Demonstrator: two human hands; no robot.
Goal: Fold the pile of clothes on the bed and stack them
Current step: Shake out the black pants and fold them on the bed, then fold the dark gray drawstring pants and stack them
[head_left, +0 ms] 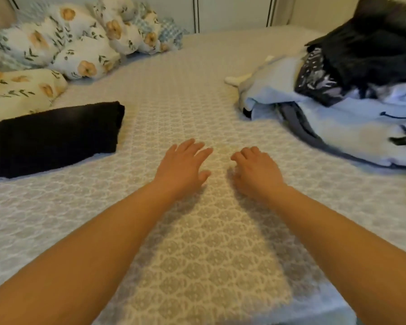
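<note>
Both hands were empty above the bed (185, 109), left hand (182, 164) with fingers extended, right hand (256, 171) loosely curled, between the folded black garment (54, 137) and the unfolded pile (338, 95).

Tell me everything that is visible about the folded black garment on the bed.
The folded black garment lies flat on the patterned bed cover, at the left side. It is a thick rectangular bundle of soft, matte, dark fabric. Its far end lies close to a floral pillow. Neither hand touches it.
</note>
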